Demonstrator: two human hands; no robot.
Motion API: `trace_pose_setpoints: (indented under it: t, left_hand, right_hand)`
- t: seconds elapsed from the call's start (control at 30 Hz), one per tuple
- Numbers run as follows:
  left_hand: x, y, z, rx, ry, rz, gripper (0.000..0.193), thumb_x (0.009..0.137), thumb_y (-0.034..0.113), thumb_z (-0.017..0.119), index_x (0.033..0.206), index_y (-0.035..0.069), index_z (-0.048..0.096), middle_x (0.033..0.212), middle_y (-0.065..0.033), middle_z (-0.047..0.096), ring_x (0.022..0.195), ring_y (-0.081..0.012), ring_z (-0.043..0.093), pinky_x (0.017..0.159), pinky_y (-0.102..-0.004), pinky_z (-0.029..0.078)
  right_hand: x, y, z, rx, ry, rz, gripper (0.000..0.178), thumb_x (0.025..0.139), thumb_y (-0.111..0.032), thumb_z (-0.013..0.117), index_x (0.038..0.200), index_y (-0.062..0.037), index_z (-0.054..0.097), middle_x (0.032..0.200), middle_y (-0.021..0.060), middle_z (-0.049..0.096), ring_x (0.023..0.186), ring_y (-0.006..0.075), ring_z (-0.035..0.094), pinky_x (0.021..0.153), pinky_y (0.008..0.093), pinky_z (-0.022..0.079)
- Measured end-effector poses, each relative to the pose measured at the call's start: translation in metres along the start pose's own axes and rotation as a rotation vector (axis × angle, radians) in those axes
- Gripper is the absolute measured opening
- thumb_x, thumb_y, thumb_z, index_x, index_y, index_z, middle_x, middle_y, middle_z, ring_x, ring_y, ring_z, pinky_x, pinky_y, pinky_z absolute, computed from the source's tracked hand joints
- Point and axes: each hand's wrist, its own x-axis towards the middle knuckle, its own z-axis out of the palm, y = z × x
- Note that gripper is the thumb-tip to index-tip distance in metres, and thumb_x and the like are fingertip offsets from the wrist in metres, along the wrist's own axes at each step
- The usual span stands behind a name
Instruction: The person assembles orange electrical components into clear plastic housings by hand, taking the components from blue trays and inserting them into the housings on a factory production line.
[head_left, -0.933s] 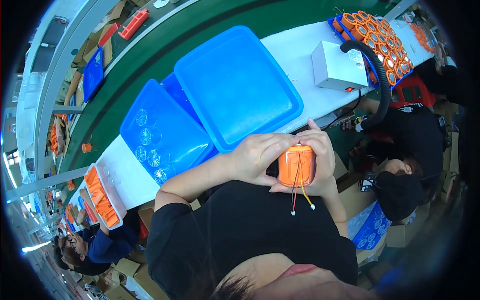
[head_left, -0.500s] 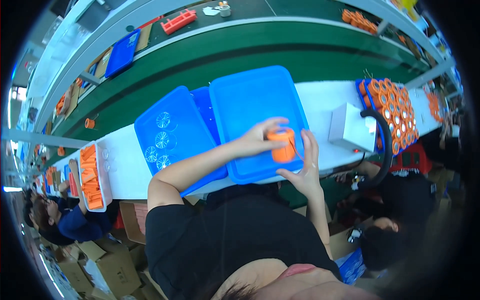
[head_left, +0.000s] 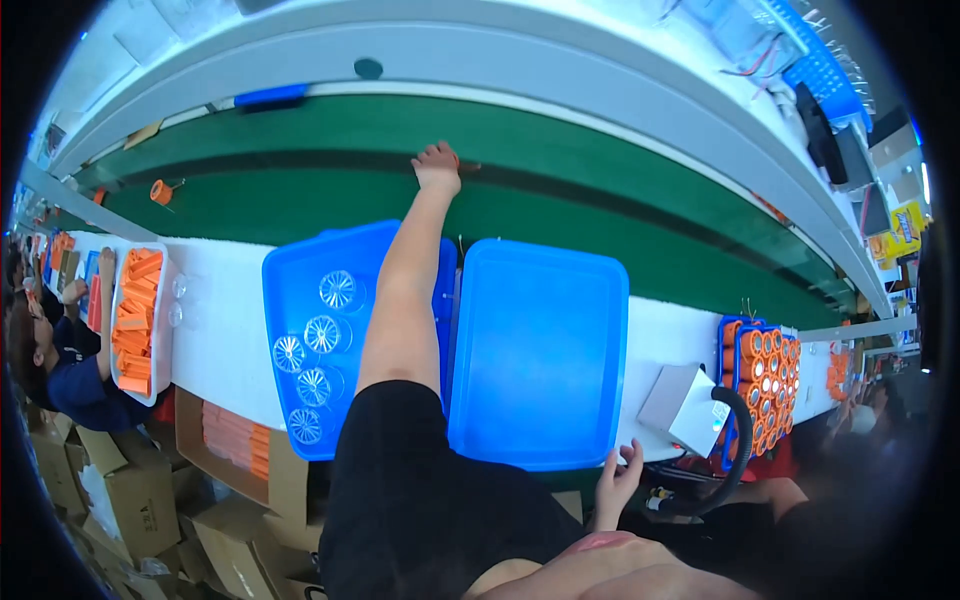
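Observation:
My left arm stretches far forward across the work surface. Over the green conveyor belt, my left hand [head_left: 437, 168] has its fingers curled around an orange spool [head_left: 457, 158], of which only a sliver shows. Near me, my right hand [head_left: 618, 478] is empty, fingers apart, beside the lower right corner of an empty blue tray [head_left: 540, 456]. Under my left forearm lies another blue tray [head_left: 285, 265], holding several clear, round ribbed plastic pieces [head_left: 322, 334].
At left, a white bin [head_left: 163, 330] holds orange parts; a co-worker [head_left: 75, 355] sits beyond it. Another orange spool [head_left: 161, 191] lies on the belt. At right stand a white box [head_left: 680, 405], a black hose [head_left: 745, 435] and stacked orange spools [head_left: 768, 385]. A shelf edge [head_left: 560, 65] spans above the belt.
My left hand has carried the orange spool from above the tray forward to the belt. My right hand has come away from the spool and drawn back toward me. The view has shifted.

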Motion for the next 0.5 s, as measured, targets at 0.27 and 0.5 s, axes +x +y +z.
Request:
trace_pose_setpoints:
  t: [0.27,0.5]
  left_hand:
    - [-0.084,-0.010,-0.070,-0.412,0.438,0.430,0.059,0.070,0.039,0.062,0.113,0.003,0.042,0.105,-0.0163,0.049,0.100,-0.0290,0.048,0.084,-0.0387,0.039]
    - [-0.398,0.042,-0.175,-1.001,0.419,0.042,0.025,0.078,0.021,0.057,0.094,0.001,0.053,0.094,-0.0112,0.054,0.084,-0.0198,0.054,0.069,-0.0280,0.045]
  right_hand:
    - [0.044,-0.007,-0.011,0.061,-0.369,0.236,0.027,0.076,-0.017,0.062,0.090,0.0027,0.049,0.072,0.0101,0.059,0.063,0.0119,0.054,0.054,0.0258,0.042]
    - [0.123,0.034,-0.181,0.437,-0.780,-0.090,0.017,0.079,-0.012,0.055,0.087,0.0028,0.055,0.073,0.0031,0.057,0.066,0.0057,0.048,0.057,0.0225,0.040]
